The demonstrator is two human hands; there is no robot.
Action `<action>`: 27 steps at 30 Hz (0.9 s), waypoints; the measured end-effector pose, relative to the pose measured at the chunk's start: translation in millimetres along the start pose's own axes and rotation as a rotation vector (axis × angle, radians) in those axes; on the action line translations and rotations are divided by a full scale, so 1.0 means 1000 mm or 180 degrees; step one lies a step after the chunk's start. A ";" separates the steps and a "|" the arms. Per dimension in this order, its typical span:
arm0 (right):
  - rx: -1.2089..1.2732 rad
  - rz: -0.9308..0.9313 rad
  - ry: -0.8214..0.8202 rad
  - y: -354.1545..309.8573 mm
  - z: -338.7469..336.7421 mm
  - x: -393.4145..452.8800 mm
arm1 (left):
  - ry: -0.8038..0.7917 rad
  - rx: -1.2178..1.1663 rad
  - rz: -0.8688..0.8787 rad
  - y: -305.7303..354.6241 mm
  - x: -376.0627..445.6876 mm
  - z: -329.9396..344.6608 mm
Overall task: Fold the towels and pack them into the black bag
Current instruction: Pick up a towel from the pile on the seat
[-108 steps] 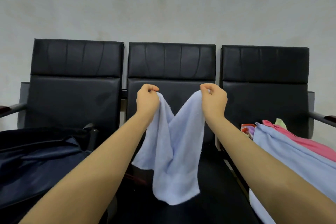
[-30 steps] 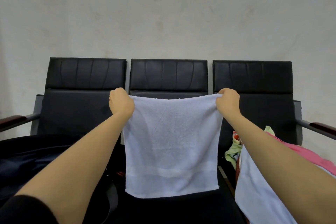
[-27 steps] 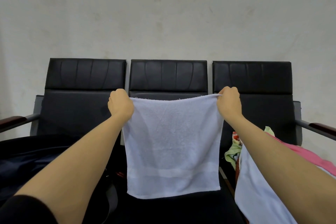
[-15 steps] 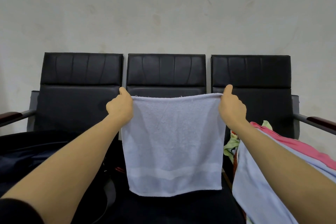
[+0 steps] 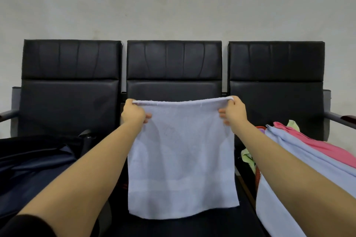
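- Pale blue towel (image 5: 181, 161) hangs flat between both hands, over the middle seat (image 5: 173, 225).
- Left hand (image 5: 133, 114) and right hand (image 5: 234, 112): fingers curled, pinching its top corners.
- Black bag (image 5: 32, 161) lies left of the left fingers.
- Towel pile (image 5: 300, 152) sits right of the right fingers.

A row of three black padded chairs (image 5: 173, 67) stood against a pale plastered wall (image 5: 173, 2). Before the middle chair hung a pale blue square terry towel (image 5: 181, 167), its top corners between the left hand (image 5: 133, 114) and the right hand (image 5: 234, 112). On the left seat lay a black fabric bag (image 5: 32, 161); on the right seat lay a heap of blue, pink and green towels (image 5: 300, 152).
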State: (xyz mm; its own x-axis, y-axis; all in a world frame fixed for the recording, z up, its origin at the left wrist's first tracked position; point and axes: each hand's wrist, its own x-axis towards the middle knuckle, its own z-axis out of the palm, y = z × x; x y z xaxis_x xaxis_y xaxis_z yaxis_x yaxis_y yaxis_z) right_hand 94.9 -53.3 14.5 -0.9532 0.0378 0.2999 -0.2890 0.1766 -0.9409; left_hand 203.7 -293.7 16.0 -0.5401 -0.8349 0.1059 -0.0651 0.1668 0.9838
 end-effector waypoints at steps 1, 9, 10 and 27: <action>0.0102 -0.0037 0.0028 -0.003 0.004 0.006 | -0.0007 -0.0218 0.0038 0.003 0.004 0.004; 0.0942 -0.0581 0.0177 -0.026 0.007 0.007 | 0.0291 -0.0738 0.1051 0.012 0.010 0.006; 0.0941 -0.0583 0.0149 -0.021 0.006 0.001 | 0.0347 -0.0746 0.1063 0.005 0.004 0.005; -0.1204 0.0407 0.0233 0.112 -0.017 -0.101 | 0.0682 0.1650 0.0264 -0.167 -0.078 -0.021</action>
State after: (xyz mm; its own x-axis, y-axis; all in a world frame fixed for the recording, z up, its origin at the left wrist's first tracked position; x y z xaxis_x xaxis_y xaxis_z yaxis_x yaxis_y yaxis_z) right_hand 160.2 -21.0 -118.0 -0.9666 0.1505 0.2074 -0.1025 0.5148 -0.8512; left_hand 274.5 -267.2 -153.5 -0.3823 -0.8867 0.2600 -0.4624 0.4271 0.7770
